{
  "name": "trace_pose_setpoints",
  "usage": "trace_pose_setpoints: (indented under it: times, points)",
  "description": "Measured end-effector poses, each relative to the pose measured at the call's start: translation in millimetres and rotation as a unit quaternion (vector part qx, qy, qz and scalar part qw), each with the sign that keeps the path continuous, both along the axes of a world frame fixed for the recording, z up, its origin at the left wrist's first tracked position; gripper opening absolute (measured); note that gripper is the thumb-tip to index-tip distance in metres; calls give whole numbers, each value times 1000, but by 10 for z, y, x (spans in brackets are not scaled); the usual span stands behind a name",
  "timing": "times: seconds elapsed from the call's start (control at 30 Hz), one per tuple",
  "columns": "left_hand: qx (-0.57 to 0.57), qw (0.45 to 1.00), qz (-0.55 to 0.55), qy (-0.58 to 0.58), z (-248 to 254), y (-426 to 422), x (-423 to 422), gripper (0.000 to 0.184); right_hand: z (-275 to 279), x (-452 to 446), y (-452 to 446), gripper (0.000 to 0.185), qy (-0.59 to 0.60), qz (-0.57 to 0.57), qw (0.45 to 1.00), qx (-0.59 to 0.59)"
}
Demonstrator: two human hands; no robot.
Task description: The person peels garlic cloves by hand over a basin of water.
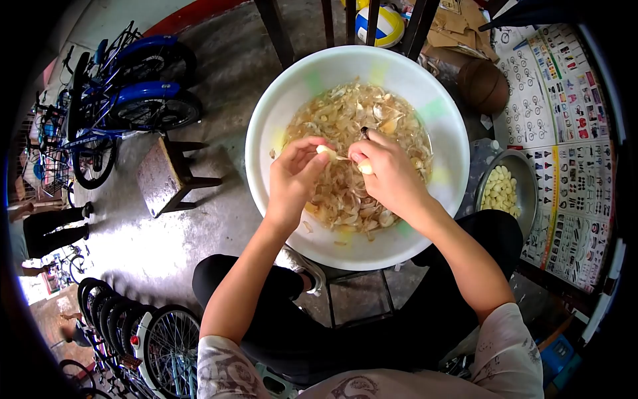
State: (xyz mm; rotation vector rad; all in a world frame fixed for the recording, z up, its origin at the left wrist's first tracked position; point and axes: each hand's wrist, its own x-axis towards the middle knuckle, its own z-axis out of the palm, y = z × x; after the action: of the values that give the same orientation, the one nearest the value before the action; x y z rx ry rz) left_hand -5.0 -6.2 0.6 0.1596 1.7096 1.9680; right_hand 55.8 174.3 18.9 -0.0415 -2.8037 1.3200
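Note:
Both hands are over a large white basin (262,106) of water crowded with loose garlic skins (365,209). Pinched between the thumb and fingers of my left hand (292,174) is a pale garlic clove (324,151). My right hand (392,174) is closed close beside it, with another pale clove (365,167) showing under its thumb. A small dark object (364,132) shows at the right index finger; I cannot make out what it is. A thin pale sliver spans the narrow gap between the hands.
To the right, a metal bowl (528,176) holds many peeled cloves (500,191), beside a printed sheet (565,153). A ball (380,28) and dark bars (327,23) are behind the basin. At left stand a wooden stool (163,176) and bicycles (149,100); a person's legs (56,229) show farther off.

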Motion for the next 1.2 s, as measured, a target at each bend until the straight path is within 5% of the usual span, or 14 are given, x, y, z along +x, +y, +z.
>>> trace_pose_setpoints:
  times: [0.2, 0.43, 0.53, 0.6, 0.63, 0.8, 1.03, 1.2]
  points:
    - [43, 985, 84, -147, 29, -3, -41, 27, -26, 4, 37, 23, 12, -3, 1000, -3]
    - [14, 996, -29, -80, -33, -7, -35, 23, -94, -5, 137, 23, 48, 3, 997, 60]
    - [-15, 998, -40, -46, -10, 29, -12, 23, 14, -13, 120, 25, -35, 19, 999, -12]
    - [1, 998, -39, -41, -8, 23, -17, 21, -10, -21, 134, 25, -164, 12, 963, -212]
    - [0, 998, -39, -41, -5, 14, -23, 21, 28, -22, 142, 25, -164, 12, 963, -213]
    - [-7, 999, -20, -27, -2, -20, -47, 20, 165, -33, 183, 22, -254, -25, 832, -493]
    - [-22, 999, -26, -19, -40, -25, -30, 17, 0, -56, 174, 23, -241, -68, 845, -472]
    - [-65, 996, -54, 41, -51, -30, -9, 12, -47, -28, 38, 29, -168, -67, 928, -327]
